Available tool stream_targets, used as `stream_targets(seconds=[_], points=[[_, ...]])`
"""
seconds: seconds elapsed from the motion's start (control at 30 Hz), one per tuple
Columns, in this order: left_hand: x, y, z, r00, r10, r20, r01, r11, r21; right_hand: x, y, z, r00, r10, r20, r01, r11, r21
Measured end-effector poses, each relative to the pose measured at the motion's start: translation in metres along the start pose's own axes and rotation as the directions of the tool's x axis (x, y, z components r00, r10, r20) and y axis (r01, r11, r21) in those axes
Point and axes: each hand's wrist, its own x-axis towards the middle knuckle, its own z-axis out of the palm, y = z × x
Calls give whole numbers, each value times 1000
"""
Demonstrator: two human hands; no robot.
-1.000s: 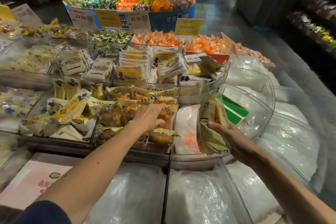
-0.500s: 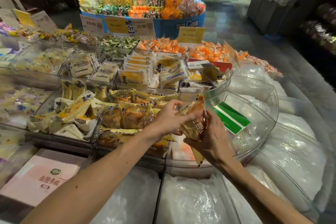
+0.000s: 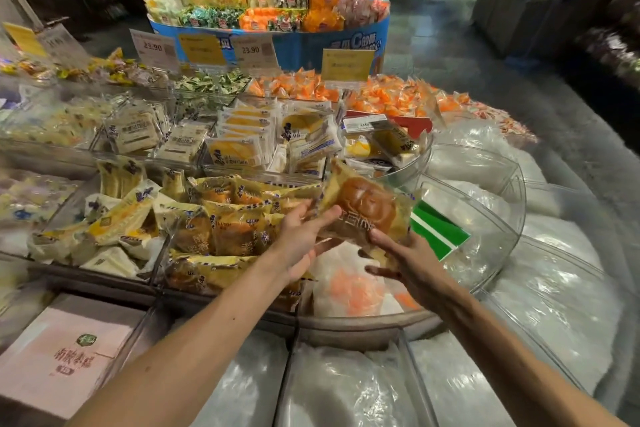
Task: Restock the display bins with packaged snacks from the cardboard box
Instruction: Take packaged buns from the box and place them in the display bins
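Observation:
A clear-and-yellow packet with a brown bun (image 3: 363, 208) hangs above the front bins, its face turned up. My left hand (image 3: 301, 239) pinches its left edge between thumb and fingers. My right hand (image 3: 405, 260) holds it from below at the right, and a further bit of yellow wrapper shows under that palm. Just left of the hands, a clear bin (image 3: 157, 263) holds several matching yellow bun packets (image 3: 235, 229). The cardboard box cannot be picked out for certain.
A curved clear bin (image 3: 512, 191) at the right holds a green-and-white card (image 3: 440, 232) over white plastic. Behind are bins of pale cake packets (image 3: 242, 135) and orange sweets (image 3: 391, 100), with price signs (image 3: 346, 64). A flat pinkish box (image 3: 69, 357) lies at lower left.
My left hand left the bun bin and took the packet's left edge. My right hand brought the packet up and left, turning it from upright to face up.

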Motion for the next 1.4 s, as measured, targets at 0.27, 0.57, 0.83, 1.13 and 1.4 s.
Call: stream_targets(seconds=[0.27, 0.57, 0.83, 1.13, 1.4], points=[[27, 35, 5, 923, 383, 44, -305, 656, 690, 64, -83, -36, 924, -328, 199, 356, 541, -762], [73, 45, 9, 862, 374, 343, -408, 107, 907, 135, -95, -10, 907, -220, 359, 390, 114, -914], [108, 22, -5, 901, 355, 248, -214, -133, 968, 157, -36, -13, 925, -343, 166, 301, 391, -870], [93, 16, -6, 932, 303, 198, -117, -264, 957, 129, -17, -14, 946, -304, 111, 270, 554, -788], [20, 39, 19, 868, 453, 202, -260, 69, 963, 48, -22, -38, 907, -384, 173, 323, 371, -870]])
